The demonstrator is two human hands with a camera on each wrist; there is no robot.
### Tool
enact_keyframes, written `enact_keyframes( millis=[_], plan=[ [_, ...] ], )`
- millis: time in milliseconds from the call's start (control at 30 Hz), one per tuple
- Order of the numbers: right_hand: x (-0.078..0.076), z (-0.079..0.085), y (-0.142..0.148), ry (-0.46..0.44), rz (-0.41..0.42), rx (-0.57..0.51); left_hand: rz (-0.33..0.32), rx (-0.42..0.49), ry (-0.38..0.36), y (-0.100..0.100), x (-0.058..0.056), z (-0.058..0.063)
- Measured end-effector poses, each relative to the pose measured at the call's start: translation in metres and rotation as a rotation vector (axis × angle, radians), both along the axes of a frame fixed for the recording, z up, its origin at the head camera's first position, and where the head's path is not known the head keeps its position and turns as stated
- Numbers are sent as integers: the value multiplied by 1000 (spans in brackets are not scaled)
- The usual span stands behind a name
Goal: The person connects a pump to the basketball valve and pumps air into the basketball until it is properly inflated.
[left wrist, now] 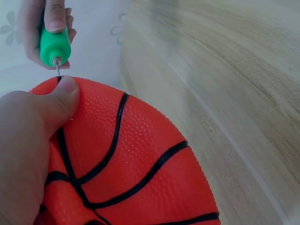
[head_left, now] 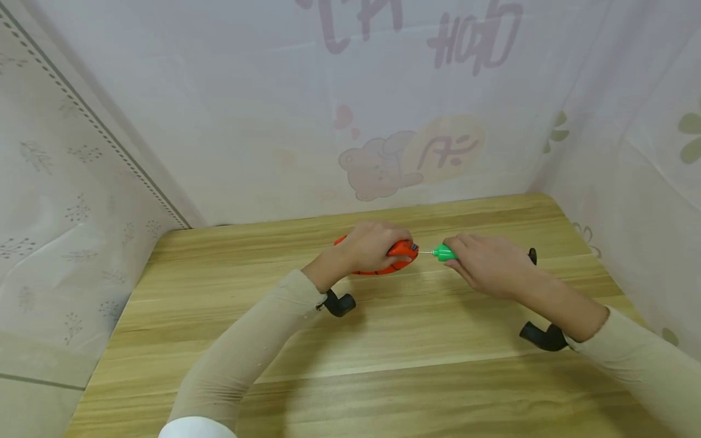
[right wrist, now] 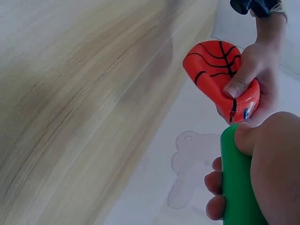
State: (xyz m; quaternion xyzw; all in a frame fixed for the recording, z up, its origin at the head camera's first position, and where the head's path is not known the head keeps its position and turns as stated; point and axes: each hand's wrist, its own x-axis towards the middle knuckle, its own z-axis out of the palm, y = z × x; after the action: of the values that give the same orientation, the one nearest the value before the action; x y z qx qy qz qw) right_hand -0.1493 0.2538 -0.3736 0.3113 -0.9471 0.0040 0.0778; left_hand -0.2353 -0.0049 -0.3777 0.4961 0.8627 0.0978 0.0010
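Observation:
A limp, folded red-orange basketball (left wrist: 136, 140) with black lines is held above the table by my left hand (head_left: 369, 246), its thumb pressing on the ball near the edge. My right hand (head_left: 490, 261) grips a green hand pump (right wrist: 241, 183), the thumb lying along its body. From the pump's tip a thin metal needle (head_left: 425, 252) reaches to the ball's near end, beside the left thumb. Whether the needle's point is inside the ball or only touching it, I cannot tell. Wrapped fingers hide much of the pump in the head view.
A wood-grain table (head_left: 350, 389) lies under both hands. Pale printed curtains (head_left: 246, 134) hang behind it and at both sides. Black curved wrist mounts (head_left: 339, 304) stick out below the wrists.

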Motion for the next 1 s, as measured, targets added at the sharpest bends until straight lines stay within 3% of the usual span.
enact_keyframes(
  millis=[333, 1000],
  plan=[
    [-1, 1, -6, 33, 3, 65, -3, 17, 7, 1, 2, -4],
    [-6, -4, -12, 63, 38, 66, 6, 54, 42, -1, 4, -7]
  ],
)
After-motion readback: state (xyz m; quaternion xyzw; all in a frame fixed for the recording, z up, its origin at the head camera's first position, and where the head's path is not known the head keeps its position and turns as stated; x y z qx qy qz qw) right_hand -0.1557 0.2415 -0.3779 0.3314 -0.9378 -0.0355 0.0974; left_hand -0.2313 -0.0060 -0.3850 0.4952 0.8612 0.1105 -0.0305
